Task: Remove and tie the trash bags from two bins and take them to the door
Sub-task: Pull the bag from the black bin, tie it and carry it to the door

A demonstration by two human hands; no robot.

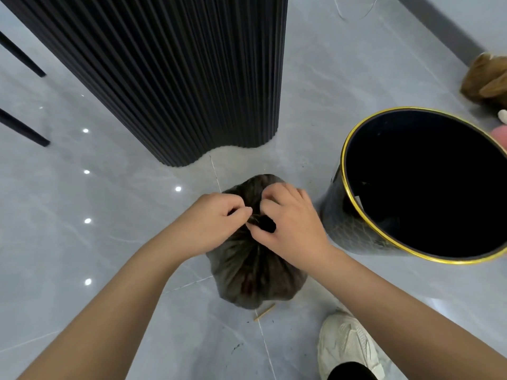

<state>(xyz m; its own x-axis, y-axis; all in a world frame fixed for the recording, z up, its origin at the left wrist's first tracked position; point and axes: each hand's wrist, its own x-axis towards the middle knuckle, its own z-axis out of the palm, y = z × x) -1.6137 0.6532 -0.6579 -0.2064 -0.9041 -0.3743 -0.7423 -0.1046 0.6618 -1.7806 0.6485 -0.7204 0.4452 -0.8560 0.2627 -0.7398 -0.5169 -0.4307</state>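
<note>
1. Far left of the left hand, we note two thin black furniture legs [23,134] on the glossy grey tiled floor [109,215].
2. Beyond the left hand rises a tall black fluted column [178,78] with a wavy base.
3. The left hand [216,223] has its fingers curled. Thumb and fingertips pinch the gathered neck of the bag.
4. Beneath both hands we see the dark grey translucent plastic trash bag [255,278]. It is full and rounded, pleated toward its neck, and sits on the floor outside the bin.
5. The right hand [290,226] has its fingers curled around the same neck, just beside the left fingertips.
6. Nearer the person than the hands, a short pale wooden stick [264,314] lies beside the bag's edge.
7. Under the right forearm we see a white mesh sneaker [348,349].
8. Right of the right hand, just beside the bag, stands a round black bin with a gold rim [343,165]. Its interior is dark.
9. Far beyond the bin lies a brown furry object [485,78], too cropped to identify.
</note>
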